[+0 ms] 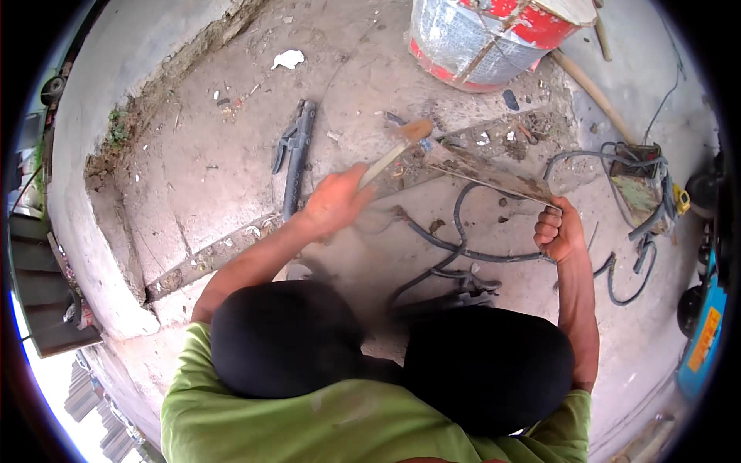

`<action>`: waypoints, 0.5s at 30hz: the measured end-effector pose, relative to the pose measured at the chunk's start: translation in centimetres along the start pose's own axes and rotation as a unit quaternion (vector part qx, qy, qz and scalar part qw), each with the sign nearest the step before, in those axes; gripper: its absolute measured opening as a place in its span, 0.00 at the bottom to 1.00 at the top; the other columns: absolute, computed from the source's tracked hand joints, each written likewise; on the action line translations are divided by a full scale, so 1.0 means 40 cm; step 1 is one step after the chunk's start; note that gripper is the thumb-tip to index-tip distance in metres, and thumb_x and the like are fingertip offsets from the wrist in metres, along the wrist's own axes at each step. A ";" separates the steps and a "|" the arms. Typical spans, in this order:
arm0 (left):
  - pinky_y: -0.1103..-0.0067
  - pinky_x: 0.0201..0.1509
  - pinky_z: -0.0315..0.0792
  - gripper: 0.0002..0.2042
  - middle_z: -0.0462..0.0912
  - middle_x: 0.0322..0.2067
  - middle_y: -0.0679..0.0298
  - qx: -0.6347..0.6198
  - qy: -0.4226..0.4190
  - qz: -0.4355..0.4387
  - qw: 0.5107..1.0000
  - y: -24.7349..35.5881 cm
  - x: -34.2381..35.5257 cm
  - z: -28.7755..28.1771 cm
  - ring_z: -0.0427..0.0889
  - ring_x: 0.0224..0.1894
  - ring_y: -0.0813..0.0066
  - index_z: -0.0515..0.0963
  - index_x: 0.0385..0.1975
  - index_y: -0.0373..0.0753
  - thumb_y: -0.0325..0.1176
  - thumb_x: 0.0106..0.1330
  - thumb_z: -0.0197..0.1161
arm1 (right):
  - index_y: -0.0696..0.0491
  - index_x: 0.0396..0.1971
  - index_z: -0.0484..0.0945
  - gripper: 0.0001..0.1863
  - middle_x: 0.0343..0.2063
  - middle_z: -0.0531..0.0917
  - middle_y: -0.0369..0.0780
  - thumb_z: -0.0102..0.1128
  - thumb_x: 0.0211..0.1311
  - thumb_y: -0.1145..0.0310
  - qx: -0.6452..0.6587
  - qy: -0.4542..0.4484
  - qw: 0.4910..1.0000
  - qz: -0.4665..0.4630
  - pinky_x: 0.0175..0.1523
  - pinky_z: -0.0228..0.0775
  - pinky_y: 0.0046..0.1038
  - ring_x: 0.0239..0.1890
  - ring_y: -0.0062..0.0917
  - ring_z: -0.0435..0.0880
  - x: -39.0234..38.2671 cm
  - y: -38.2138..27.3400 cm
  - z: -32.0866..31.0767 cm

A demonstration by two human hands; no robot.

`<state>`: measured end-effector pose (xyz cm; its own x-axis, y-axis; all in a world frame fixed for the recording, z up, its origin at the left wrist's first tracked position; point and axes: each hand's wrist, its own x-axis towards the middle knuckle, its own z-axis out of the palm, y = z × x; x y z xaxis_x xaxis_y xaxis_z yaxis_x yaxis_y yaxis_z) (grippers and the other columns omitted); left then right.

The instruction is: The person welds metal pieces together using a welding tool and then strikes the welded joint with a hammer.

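My left hand [336, 202] is closed round the pale handle of a wooden-handled tool [383, 163]. Its rust-brown end [417, 130] is blurred, so I cannot tell its kind. That end is close by the far tip of a long, dirt-caked metal blade [494, 176]; whether they touch is unclear. On the right, my right hand [561, 230] grips the blade's near end, fingers curled under its edge. The blade slants up and leftward from that hand, above the ground. Beyond my left forearm lies a dark tubular tool [296, 158] with a side lever.
Black cables [463, 251] loop across the concrete beneath the blade. To the right stands a worn metal box [642, 189] wound with cable. A red and silver drum [482, 42] is at the far side, near a wooden pole [594, 96]. A low concrete edge [116, 255] borders the left.
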<state>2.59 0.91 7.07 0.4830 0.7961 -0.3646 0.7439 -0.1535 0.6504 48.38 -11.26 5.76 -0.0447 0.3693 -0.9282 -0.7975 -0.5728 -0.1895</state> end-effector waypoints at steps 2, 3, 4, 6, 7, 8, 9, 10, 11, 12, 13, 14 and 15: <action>0.49 0.47 0.75 0.17 0.84 0.36 0.37 0.007 -0.004 0.018 1.000 0.010 0.014 -0.017 0.83 0.43 0.33 0.73 0.52 0.35 0.41 0.73 0.59 | 0.38 0.17 0.59 0.22 0.12 0.55 0.23 0.54 0.71 0.53 0.008 0.004 1.000 0.000 0.20 0.41 0.23 0.13 0.16 0.50 -0.002 0.002 0.002; 0.49 0.47 0.75 0.16 0.84 0.34 0.36 -0.006 0.019 0.019 1.000 0.012 0.019 -0.019 0.83 0.42 0.32 0.73 0.51 0.34 0.41 0.74 0.60 | 0.38 0.17 0.59 0.22 0.12 0.55 0.23 0.54 0.71 0.53 0.020 0.004 1.000 0.004 0.20 0.40 0.24 0.13 0.16 0.50 -0.001 0.004 0.003; 0.48 0.46 0.74 0.16 0.83 0.33 0.36 -0.019 0.041 0.017 0.999 0.013 0.021 -0.022 0.82 0.42 0.30 0.73 0.50 0.34 0.40 0.74 0.60 | 0.38 0.17 0.59 0.22 0.12 0.55 0.23 0.54 0.71 0.53 0.017 0.006 1.000 0.003 0.20 0.40 0.24 0.13 0.16 0.50 -0.004 0.008 0.006; 0.48 0.46 0.74 0.16 0.83 0.33 0.36 0.032 0.006 -0.009 0.999 -0.070 0.052 0.025 0.82 0.42 0.30 0.72 0.50 0.34 0.40 0.74 0.61 | 0.39 0.17 0.58 0.22 0.12 0.55 0.23 0.53 0.71 0.54 0.055 0.018 0.998 0.026 0.19 0.40 0.24 0.13 0.16 0.50 -0.005 0.005 0.028; 0.49 0.46 0.74 0.15 0.83 0.33 0.36 0.085 -0.036 -0.031 0.995 -0.099 0.074 0.039 0.82 0.42 0.30 0.72 0.50 0.34 0.39 0.74 0.61 | 0.39 0.17 0.58 0.22 0.12 0.55 0.23 0.53 0.71 0.54 0.053 0.016 0.998 0.023 0.19 0.40 0.24 0.13 0.16 0.50 0.002 0.008 0.023; 0.49 0.46 0.74 0.15 0.83 0.33 0.36 0.085 -0.033 -0.031 0.995 -0.097 0.077 0.030 0.82 0.42 0.30 0.72 0.50 0.34 0.39 0.74 0.61 | 0.39 0.17 0.59 0.22 0.12 0.55 0.23 0.54 0.71 0.54 0.043 0.027 0.998 0.028 0.19 0.40 0.24 0.13 0.16 0.50 0.007 0.021 0.007; 0.48 0.46 0.74 0.15 0.83 0.33 0.37 0.084 -0.021 -0.008 0.996 -0.094 0.077 0.018 0.82 0.42 0.30 0.72 0.49 0.34 0.39 0.74 0.61 | 0.39 0.18 0.59 0.21 0.12 0.55 0.23 0.54 0.71 0.54 0.033 0.038 0.998 0.033 0.19 0.40 0.24 0.13 0.16 0.50 0.013 0.024 -0.007; 0.48 0.46 0.75 0.15 0.83 0.33 0.37 0.084 -0.009 0.014 0.996 -0.089 0.075 0.009 0.82 0.41 0.31 0.71 0.48 0.33 0.39 0.74 0.61 | 0.39 0.18 0.59 0.21 0.12 0.55 0.23 0.54 0.71 0.54 0.032 0.035 0.998 0.033 0.19 0.40 0.24 0.13 0.16 0.50 0.012 0.022 -0.001; 0.48 0.46 0.75 0.15 0.83 0.33 0.37 0.086 -0.011 0.011 0.996 -0.063 0.060 -0.009 0.82 0.41 0.31 0.71 0.48 0.33 0.39 0.74 0.61 | 0.39 0.18 0.59 0.21 0.12 0.54 0.23 0.54 0.71 0.55 0.029 0.033 0.999 0.019 0.19 0.40 0.24 0.13 0.16 0.50 0.002 0.029 0.009; 0.48 0.46 0.75 0.15 0.83 0.32 0.37 0.060 0.012 0.008 0.998 -0.029 0.045 -0.027 0.82 0.41 0.30 0.71 0.48 0.33 0.40 0.74 0.61 | 0.39 0.19 0.59 0.20 0.12 0.54 0.23 0.54 0.71 0.55 0.028 0.031 0.999 0.005 0.20 0.40 0.23 0.13 0.16 0.50 -0.003 0.036 0.011; 0.48 0.46 0.75 0.16 0.83 0.32 0.36 0.033 0.036 0.008 0.999 -0.003 0.040 -0.037 0.83 0.41 0.30 0.71 0.47 0.33 0.40 0.74 0.61 | 0.39 0.19 0.59 0.20 0.12 0.54 0.23 0.54 0.71 0.55 0.030 0.029 0.999 0.005 0.20 0.40 0.23 0.13 0.16 0.50 -0.005 0.034 0.012; 0.48 0.46 0.75 0.16 0.83 0.32 0.36 0.036 0.036 0.009 0.999 0.004 0.038 -0.030 0.83 0.41 0.30 0.71 0.47 0.33 0.40 0.74 0.61 | 0.39 0.19 0.59 0.20 0.12 0.54 0.24 0.54 0.71 0.55 0.030 0.025 0.999 0.008 0.20 0.40 0.23 0.13 0.16 0.51 -0.005 0.031 0.011; 0.48 0.45 0.75 0.16 0.83 0.32 0.36 0.012 0.042 0.001 0.999 0.006 0.037 -0.019 0.83 0.40 0.30 0.71 0.47 0.33 0.40 0.74 0.61 | 0.39 0.19 0.59 0.20 0.12 0.54 0.24 0.54 0.72 0.55 0.032 0.021 0.999 0.010 0.20 0.40 0.23 0.13 0.16 0.51 -0.004 0.030 0.009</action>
<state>3.12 2.51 7.18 0.4451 0.8416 -0.3060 0.7546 -0.1685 0.6342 47.20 -11.75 5.81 -0.0380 0.3267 -0.9444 -0.8332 -0.5321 -0.1506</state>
